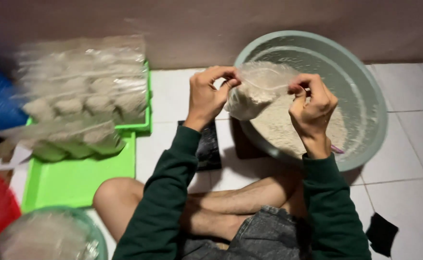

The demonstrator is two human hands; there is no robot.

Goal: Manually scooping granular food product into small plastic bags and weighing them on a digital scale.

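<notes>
Fingers of left hand (210, 94) and right hand (312, 103) pinch shut on the plastic bag (254, 96) stretched between them.

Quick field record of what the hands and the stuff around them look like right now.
left hand: fingers pinch one top edge of the clear plastic bag of pale flour
right hand: pinches the opposite top edge
bag: held over the round pale-green plastic basin, partly filled
basin contents: pale flour
left side: bright green plastic trays with stacked filled bags
floor: white tiles
</notes>
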